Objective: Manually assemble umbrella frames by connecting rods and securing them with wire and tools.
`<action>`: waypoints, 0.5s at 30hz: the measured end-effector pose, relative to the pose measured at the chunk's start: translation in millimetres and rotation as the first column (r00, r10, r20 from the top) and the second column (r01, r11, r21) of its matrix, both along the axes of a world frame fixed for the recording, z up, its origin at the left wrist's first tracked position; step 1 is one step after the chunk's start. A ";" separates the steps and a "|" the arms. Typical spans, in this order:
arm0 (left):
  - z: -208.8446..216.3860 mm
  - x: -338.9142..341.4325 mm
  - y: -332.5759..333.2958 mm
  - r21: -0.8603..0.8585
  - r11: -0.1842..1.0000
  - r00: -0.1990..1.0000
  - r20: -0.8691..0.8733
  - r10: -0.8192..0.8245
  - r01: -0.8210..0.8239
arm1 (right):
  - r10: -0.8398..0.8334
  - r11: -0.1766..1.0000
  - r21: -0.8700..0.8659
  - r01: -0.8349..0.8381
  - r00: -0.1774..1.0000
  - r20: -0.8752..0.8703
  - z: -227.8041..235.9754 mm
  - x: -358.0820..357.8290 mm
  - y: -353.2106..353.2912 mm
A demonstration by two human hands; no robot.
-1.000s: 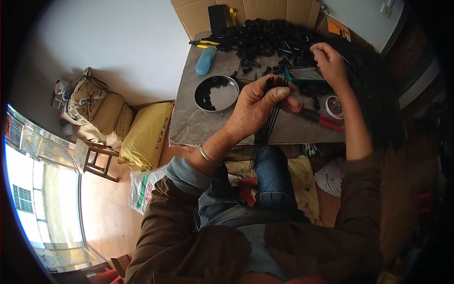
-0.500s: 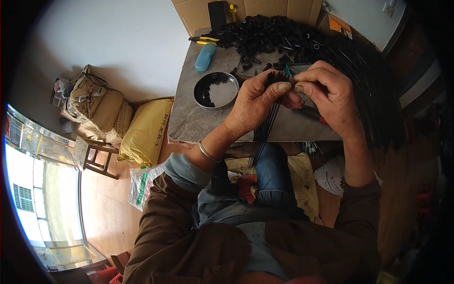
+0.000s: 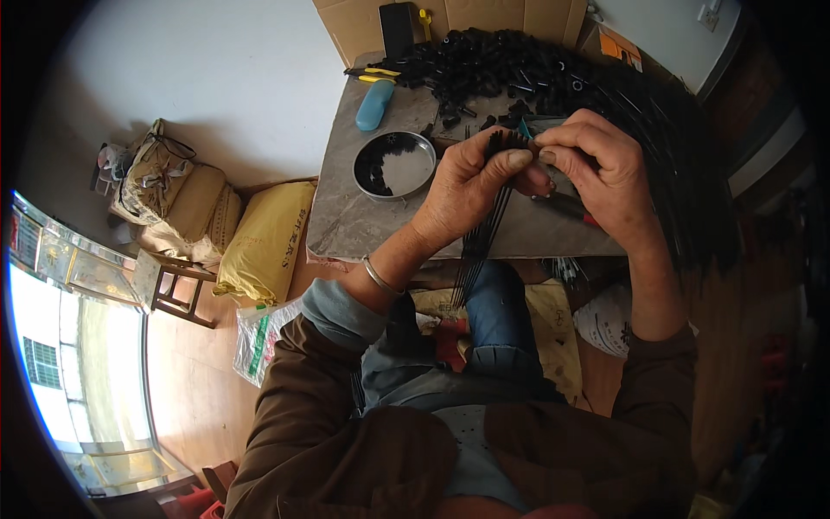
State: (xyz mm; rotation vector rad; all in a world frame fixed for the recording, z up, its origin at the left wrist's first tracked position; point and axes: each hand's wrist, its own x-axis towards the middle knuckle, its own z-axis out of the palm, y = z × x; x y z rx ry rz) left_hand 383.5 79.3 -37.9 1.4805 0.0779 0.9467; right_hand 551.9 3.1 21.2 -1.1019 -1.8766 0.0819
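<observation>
Over the near edge of the table, my left hand [image 3: 474, 177] is closed round a bundle of thin black rods [image 3: 481, 246]. Their lower ends hang toward my knees, and the tops fan out above the thumb. Close beside it on the right, my right hand [image 3: 596, 169] pinches thumb and forefinger together near the rod tops. Whatever lies between those fingertips is too small to make out. A round metal bowl [image 3: 405, 169] with small black parts in it stands to the left of my hands.
Black tubular pieces [image 3: 484, 73] are heaped at the back of the grey table [image 3: 337, 199], and long black rods [image 3: 683, 164] lie along its right side. A blue case [image 3: 374, 105], yellow-handled pliers [image 3: 373, 74] and a dark phone [image 3: 397, 30] are at the back left. A yellow sack [image 3: 268, 233] stands left.
Almost nothing differs. The lower ends of the rod bundle have shifted very slightly left, and both hands keep their places.
</observation>
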 end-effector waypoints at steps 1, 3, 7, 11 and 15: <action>0.3 0.2 -0.3 0.000 1.000 1.000 0.000 -0.001 0.001 | -0.010 1.000 0.006 0.010 1.000 0.024 0.6 0.0 -0.7; 0.9 0.6 -0.9 0.013 1.000 1.000 -0.004 0.001 -0.001 | -0.020 1.000 0.022 0.020 0.999 0.038 2.1 -1.0 -1.4; 1.7 1.2 -3.3 0.009 1.000 1.000 0.000 0.007 -0.007 | -0.050 0.996 0.075 0.046 0.997 0.055 0.8 -3.3 -0.5; 1.1 1.6 -3.9 0.022 0.999 1.000 -0.001 0.028 -0.028 | -0.069 0.993 0.108 0.055 0.989 0.132 4.3 -4.7 -2.7; 1.4 -1.4 -1.4 0.040 0.999 0.999 -0.038 0.031 -0.030 | -0.108 0.986 0.139 0.092 0.987 0.119 -0.8 -7.4 -1.2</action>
